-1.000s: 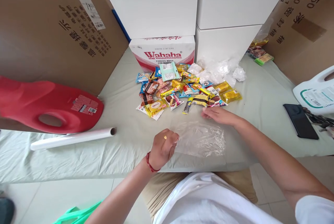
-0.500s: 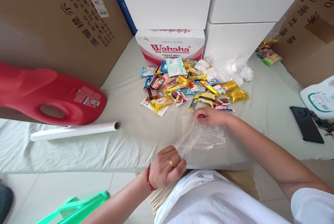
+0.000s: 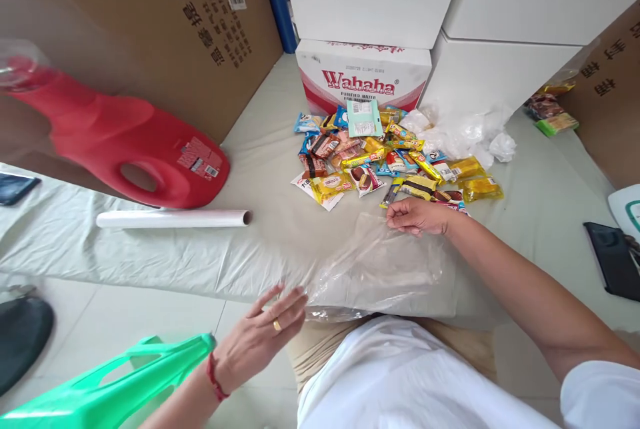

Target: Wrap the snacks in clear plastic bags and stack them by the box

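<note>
A clear plastic bag (image 3: 395, 262) lies spread on the cloth-covered table (image 3: 280, 242), its near edge drooping over the front. My right hand (image 3: 416, 216) pinches the bag's far edge, just in front of the snack pile. Off the table's front edge, my left hand (image 3: 273, 329) is open, fingers apart, close to the bag's left corner with nothing in it. Behind the bag is a heap of wrapped snacks (image 3: 360, 156) in yellow, blue and brown packs. A pale green packet (image 3: 365, 118) lies on top of the heap.
A red jug (image 3: 145, 149) lies against a cardboard box at left, behind a white film roll (image 3: 173, 218). Crumpled clear bags (image 3: 465, 132) sit right of the snacks. A Wahaha carton (image 3: 364, 72) stands behind. A phone (image 3: 613, 259) lies at right; a green plastic stool (image 3: 115, 382) is lower left.
My left hand has let go of the bag, opened and moved left. The bag lies flatter now. My right hand still pinches it. The whole view has shifted.
</note>
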Motion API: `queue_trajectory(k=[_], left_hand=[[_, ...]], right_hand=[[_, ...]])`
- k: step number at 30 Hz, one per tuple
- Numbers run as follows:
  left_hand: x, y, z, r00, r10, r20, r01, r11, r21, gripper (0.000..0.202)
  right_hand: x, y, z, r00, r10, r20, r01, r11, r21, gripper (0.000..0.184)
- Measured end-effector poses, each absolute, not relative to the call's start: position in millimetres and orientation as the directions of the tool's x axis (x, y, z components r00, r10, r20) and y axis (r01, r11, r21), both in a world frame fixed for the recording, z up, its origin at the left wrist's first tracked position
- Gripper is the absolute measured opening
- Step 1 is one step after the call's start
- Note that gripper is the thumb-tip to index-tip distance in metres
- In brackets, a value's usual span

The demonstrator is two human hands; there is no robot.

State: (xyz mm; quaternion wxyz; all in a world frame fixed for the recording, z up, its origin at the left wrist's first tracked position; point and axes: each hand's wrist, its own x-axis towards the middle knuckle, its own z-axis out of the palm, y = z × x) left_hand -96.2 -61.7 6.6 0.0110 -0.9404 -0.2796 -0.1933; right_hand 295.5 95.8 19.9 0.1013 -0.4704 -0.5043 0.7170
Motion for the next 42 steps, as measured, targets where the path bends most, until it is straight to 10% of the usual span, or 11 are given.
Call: queue_trajectory(k=[7, 11, 16, 22, 30, 34, 37, 42], left_hand=[[-113, -61, 19, 0.186, 0.838, 0.513, 0.797, -0.434, 0.420, 0.023], [-60, -70, 60, -0.348, 0.724, 0.596, 0.663, -0.260, 0.702, 0.021], [27, -68, 75, -0.095, 0.892, 0.441, 0.429, -0.363, 0.827, 0.027], [68, -49, -6, 0.217, 0.876, 0.431, 0.734, -0.438, 0.520, 0.029], [34, -59, -38, 0.400, 0.897, 0.187, 0.866, -0.436, 0.243, 0.061], [24, -61, -29, 0.329, 0.917, 0.224, 0.860, -0.389, 0.330, 0.053], [27, -52, -13, 0.223, 0.919, 0.324, 0.881, -0.333, 0.337, 0.038], [40, -17, 0, 0.291, 0.904, 0.314, 0.907, -0.364, 0.209, 0.037]], right_hand=[[265, 63, 38, -0.382, 0.759, -0.528, 0.072, -0.545, -0.836, 0.045], [256, 38, 45, -0.219, 0.838, -0.499, -0.076, -0.525, -0.848, 0.046], [249, 6, 45, -0.005, 0.891, -0.454, -0.222, -0.444, -0.868, 0.046], [263, -30, 28, 0.238, 0.897, -0.372, -0.212, -0.326, -0.921, 0.045], [342, -38, 19, 0.206, 0.936, -0.286, 0.311, -0.340, -0.888, 0.041], [346, -27, 37, 0.282, 0.947, 0.157, 0.652, -0.069, -0.755, 0.031], [324, -15, 41, 0.019, 0.931, 0.364, 0.765, 0.221, -0.605, 0.021], [298, 23, 16, -0.190, 0.981, 0.034, 0.895, 0.187, -0.405, 0.035]])
